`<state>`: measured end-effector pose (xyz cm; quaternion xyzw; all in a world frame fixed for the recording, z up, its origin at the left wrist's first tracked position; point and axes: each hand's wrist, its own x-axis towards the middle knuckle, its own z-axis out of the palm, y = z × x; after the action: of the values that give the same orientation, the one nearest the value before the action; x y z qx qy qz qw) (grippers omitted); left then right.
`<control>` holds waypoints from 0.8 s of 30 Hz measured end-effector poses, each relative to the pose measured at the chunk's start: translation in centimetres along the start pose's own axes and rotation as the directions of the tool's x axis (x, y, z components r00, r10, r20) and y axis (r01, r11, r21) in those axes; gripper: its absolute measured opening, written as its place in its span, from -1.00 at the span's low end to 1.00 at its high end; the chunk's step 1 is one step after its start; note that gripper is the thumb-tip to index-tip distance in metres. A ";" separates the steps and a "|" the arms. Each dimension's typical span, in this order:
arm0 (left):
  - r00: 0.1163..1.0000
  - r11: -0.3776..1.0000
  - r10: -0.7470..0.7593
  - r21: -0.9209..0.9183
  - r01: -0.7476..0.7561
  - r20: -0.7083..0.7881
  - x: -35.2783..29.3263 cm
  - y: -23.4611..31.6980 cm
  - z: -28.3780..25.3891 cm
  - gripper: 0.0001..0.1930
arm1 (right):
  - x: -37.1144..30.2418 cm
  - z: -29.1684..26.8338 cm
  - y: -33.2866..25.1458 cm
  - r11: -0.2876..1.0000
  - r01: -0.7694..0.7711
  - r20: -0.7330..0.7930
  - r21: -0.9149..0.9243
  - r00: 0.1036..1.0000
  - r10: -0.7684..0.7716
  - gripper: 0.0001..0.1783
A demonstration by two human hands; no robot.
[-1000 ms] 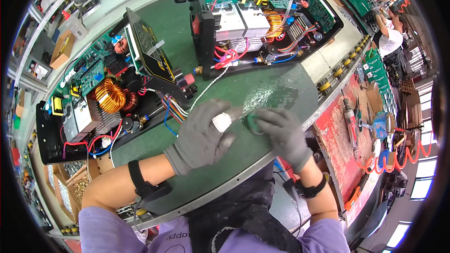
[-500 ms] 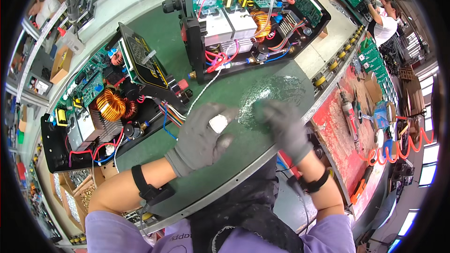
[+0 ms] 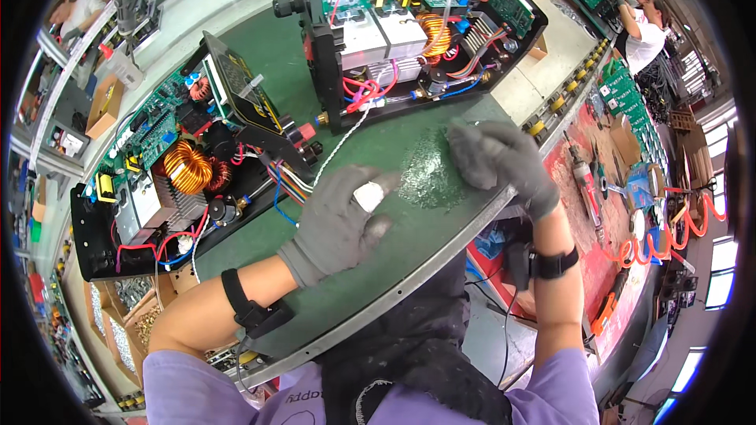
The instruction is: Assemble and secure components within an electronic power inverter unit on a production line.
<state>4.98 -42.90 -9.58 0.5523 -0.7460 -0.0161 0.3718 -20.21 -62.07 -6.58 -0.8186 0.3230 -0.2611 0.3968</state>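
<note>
My left hand [image 3: 339, 220], in a grey glove, hovers over or rests on the green bench top [image 3: 331, 307], closed around a small white lump [image 3: 368, 197] whose kind I cannot make out. My right hand [image 3: 512, 161], gloved too, is at the right edge of a wet, glossy patch [image 3: 431, 171] on the bench. Its fingers are bent and pressed together over a dark grey, bunched shape; whether that is a cloth or only the glove is unclear. Beyond the hands, an opened black unit [image 3: 417, 55] shows circuit boards, white blocks and a copper coil. A similar opened unit [image 3: 161, 181] lies at the left.
A white twisted cable [image 3: 340, 145] hangs from the far unit onto the bench. Boxes of screws [image 3: 130, 323] stand at lower left. To the right are a roller track [image 3: 555, 102], a red worn table with a red power tool [image 3: 584, 181], and an orange coiled hose [image 3: 669, 228]. A co-worker [image 3: 646, 35] works at far right.
My right hand has moved right, off the middle of the wet patch toward the bench's right edge. The wet patch looks smaller. My left hand has barely moved and still holds the white lump.
</note>
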 end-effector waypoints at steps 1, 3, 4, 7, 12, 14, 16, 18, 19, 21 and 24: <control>1.000 1.000 -0.003 0.000 0.003 0.006 0.1 -0.1 0.0 -0.42 | -0.2 -0.8 0.7 0.973 -0.224 -0.145 0.053 0.962 0.229 -0.75; 1.000 1.000 0.014 0.017 -0.014 -0.021 0.2 0.1 0.1 -0.42 | -0.4 -2.8 2.8 0.955 -0.297 -0.289 -0.004 0.915 0.283 -0.74; 1.000 1.000 0.014 0.022 -0.013 -0.022 0.1 0.0 0.1 -0.43 | -0.7 -3.0 3.0 0.955 -0.297 -0.288 -0.005 0.915 0.283 -0.74; 1.000 1.000 0.015 0.026 -0.015 -0.018 0.2 0.1 0.0 -0.44 | -2.5 -2.6 2.1 0.975 -0.210 -0.354 -0.068 0.919 0.173 -0.72; 1.000 0.999 0.027 0.032 -0.027 -0.004 0.1 -0.3 0.1 -0.45 | -2.7 0.7 -0.9 0.870 -0.160 -0.334 -0.467 0.942 -0.007 -0.66; 0.999 0.999 0.035 0.028 -0.035 -0.014 0.1 -0.3 0.2 -0.46 | -2.0 1.6 0.6 0.809 -0.240 -0.312 -0.537 0.947 0.074 -0.67; 0.999 0.999 0.035 0.021 -0.034 -0.015 0.5 -0.1 0.1 -0.47 | -1.3 4.2 0.4 0.776 -0.149 -0.310 -0.613 0.948 -0.064 -0.79; 1.000 0.999 0.026 0.019 -0.025 -0.013 0.6 0.1 0.0 -0.47 | -1.9 8.2 -2.2 0.827 -0.010 -0.208 -0.562 0.970 -0.129 -0.83; 1.000 1.000 0.010 -0.013 -0.010 -0.012 0.6 0.2 -0.2 -0.48 | -2.9 9.9 -3.5 0.861 0.078 -0.132 -0.503 0.977 -0.166 -0.85; 1.000 0.999 0.003 -0.048 -0.004 -0.009 0.4 0.1 -0.3 -0.48 | -5.6 10.9 -5.1 0.811 0.274 0.079 -0.517 0.959 -0.273 -0.76; 0.998 1.000 0.027 0.005 -0.027 -0.049 0.0 -0.2 -0.2 -0.48 | -5.0 5.3 2.4 0.861 0.212 0.018 -0.463 0.973 -0.230 -0.61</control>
<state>5.22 -42.89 -9.52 0.5431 -0.7440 0.0040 0.3892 -20.60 -57.01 -12.37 -0.9159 0.2871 -0.2359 0.1520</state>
